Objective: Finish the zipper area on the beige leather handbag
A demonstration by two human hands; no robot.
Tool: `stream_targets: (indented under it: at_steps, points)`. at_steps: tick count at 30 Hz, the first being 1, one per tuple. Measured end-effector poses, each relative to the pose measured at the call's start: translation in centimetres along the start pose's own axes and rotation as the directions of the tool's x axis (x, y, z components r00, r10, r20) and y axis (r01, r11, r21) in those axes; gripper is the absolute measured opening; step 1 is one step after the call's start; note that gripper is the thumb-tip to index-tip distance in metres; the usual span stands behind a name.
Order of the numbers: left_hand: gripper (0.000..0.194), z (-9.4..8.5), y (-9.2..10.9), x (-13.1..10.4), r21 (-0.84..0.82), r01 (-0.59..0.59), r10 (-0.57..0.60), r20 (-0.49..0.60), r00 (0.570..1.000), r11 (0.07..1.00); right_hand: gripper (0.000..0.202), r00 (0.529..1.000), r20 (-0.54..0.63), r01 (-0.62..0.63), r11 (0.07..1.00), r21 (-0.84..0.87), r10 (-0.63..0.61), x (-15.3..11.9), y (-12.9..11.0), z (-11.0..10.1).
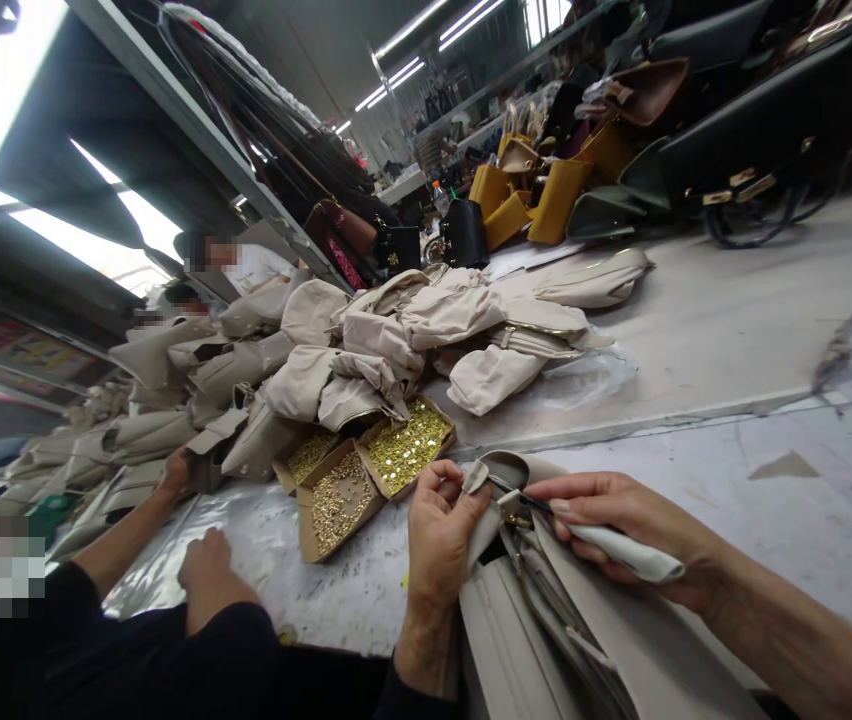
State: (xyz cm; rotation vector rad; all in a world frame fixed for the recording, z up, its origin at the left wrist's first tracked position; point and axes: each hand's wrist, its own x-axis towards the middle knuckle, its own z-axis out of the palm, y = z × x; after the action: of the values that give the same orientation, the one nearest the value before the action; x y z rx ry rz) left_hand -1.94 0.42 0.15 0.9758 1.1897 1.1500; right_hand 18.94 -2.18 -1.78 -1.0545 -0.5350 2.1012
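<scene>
At the lower right lies a beige bag [516, 640], its opening facing up with metal parts showing inside. My left hand [441, 530] pinches a small beige strap end [476, 477] at the bag's top edge. In my right hand [621, 520] is a tool with a pale wrapped handle [632, 550]; its thin dark tip reaches left to the strap beside my left fingers. Whether the tip passes through the strap cannot be made out.
Cardboard trays of small gold metal pieces [336, 503] [409, 447] stand left of my hands. Beige pouches [463, 310] are piled behind. A co-worker's hands [205, 560] are at the left. Black and yellow bags [561, 200] stand at the back.
</scene>
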Motion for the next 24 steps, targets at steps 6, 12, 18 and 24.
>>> stream_targets:
  at_steps: [6, 12, 18, 24]
  points:
    - [0.051, 0.1, 0.0, -0.1, 0.006, 0.021, -0.021, -0.011, 1.0, 1.0, 0.047, 0.986, -0.038, 0.145, 0.951, -0.272, -0.161, -0.6, 0.4, -0.3]
    - [0.051, 0.1, 0.2, -0.1, 0.027, 0.007, -0.006, -0.025, 1.0, 1.0, 0.033, 0.9, 0.1, 0.397, 0.702, -0.592, -0.425, -2.3, 0.0, -0.2]
    - [0.045, 0.1, 0.4, -0.3, 0.105, -0.051, 0.052, 0.0, 0.999, 0.993, 0.035, 0.802, 0.205, 0.484, 0.412, -0.772, -0.561, -3.8, 0.0, 0.5]
    - [0.038, 0.1, 0.7, -0.6, 0.176, -0.091, 0.088, 0.03, 0.996, 0.98, 0.034, 0.856, 0.125, 0.432, 0.562, -0.706, -0.501, -3.4, 0.1, 0.7]
